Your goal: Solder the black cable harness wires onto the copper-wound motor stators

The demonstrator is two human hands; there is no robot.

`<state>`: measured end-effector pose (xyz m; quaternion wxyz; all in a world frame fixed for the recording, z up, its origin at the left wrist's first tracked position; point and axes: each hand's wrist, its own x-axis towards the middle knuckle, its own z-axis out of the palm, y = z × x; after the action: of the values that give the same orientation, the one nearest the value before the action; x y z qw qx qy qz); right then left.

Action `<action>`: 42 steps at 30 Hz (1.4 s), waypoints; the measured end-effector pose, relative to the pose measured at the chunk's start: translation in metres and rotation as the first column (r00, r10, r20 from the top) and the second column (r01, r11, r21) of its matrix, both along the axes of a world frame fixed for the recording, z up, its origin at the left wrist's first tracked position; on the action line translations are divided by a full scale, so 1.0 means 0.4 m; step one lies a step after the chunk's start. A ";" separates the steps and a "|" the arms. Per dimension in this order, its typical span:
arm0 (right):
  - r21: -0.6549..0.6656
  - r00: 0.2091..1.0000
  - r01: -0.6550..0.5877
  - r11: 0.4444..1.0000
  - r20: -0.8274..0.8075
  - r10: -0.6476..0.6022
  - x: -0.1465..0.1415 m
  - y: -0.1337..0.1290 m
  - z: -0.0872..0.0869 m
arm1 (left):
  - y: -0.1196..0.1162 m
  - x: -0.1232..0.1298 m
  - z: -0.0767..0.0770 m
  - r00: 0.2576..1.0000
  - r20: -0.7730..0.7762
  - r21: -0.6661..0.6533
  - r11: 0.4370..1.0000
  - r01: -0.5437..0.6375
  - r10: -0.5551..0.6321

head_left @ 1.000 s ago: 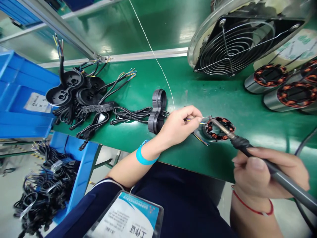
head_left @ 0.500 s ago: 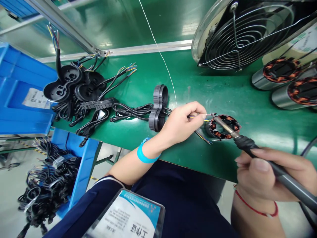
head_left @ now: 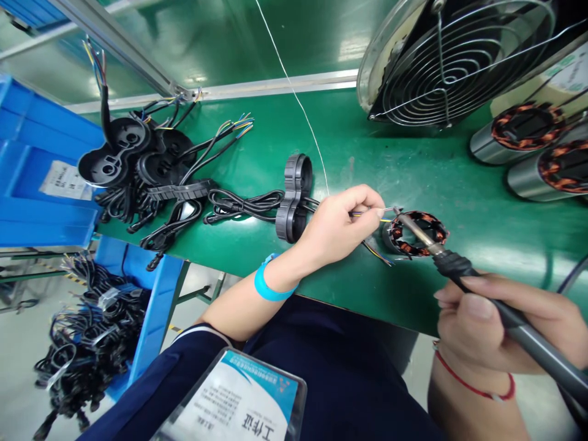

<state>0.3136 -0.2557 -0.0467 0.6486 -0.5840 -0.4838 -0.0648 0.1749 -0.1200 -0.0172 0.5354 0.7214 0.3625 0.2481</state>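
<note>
My left hand [head_left: 344, 223] is closed in a pinch on thin solder wire [head_left: 388, 209], whose silvery end meets the tip of a soldering iron. Coloured lead wires [head_left: 379, 252] run beneath this hand toward a stator [head_left: 441, 234] with copper windings, lying on the green bench. My right hand [head_left: 491, 324] is wrapped round the soldering iron [head_left: 452, 264], its metal barrel crossing over the stator's opening. Smoke or a small joint at the tip cannot be made out. Left of my left hand stands a black double-ring housing [head_left: 294, 199] with its coiled cable [head_left: 248, 205].
A fan [head_left: 450, 67] with a wire guard stands at the back right, beside several more stators [head_left: 519, 135]. Black housings [head_left: 114, 153] with cables are piled at the left, near blue bins [head_left: 41, 159]. A pale strand [head_left: 301, 104] hangs down behind my left hand.
Both hands and the soldering iron hold almost the same position. The iron's tip and the stator show only a very slight shift in the picture.
</note>
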 end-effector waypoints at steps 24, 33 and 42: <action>-0.560 0.966 -0.203 0.803 0.017 0.257 -0.006 0.091 0.097 | 0.001 0.000 0.007 1.000 -0.018 -0.014 1.000 -0.012 0.012; -0.532 0.989 -0.137 0.836 -0.032 0.142 -0.023 0.090 0.071 | -0.002 -0.006 0.000 1.000 0.008 -0.048 0.999 0.007 -0.007; -0.448 0.963 -0.182 0.875 0.099 0.251 -0.022 0.094 0.056 | 0.002 -0.014 0.011 0.995 0.101 -0.012 1.000 0.018 -0.016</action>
<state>0.3048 -0.2180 -0.0244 0.4656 -0.6492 -0.5970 0.0733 0.1694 -0.1193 -0.0128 0.5598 0.7075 0.3302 0.2775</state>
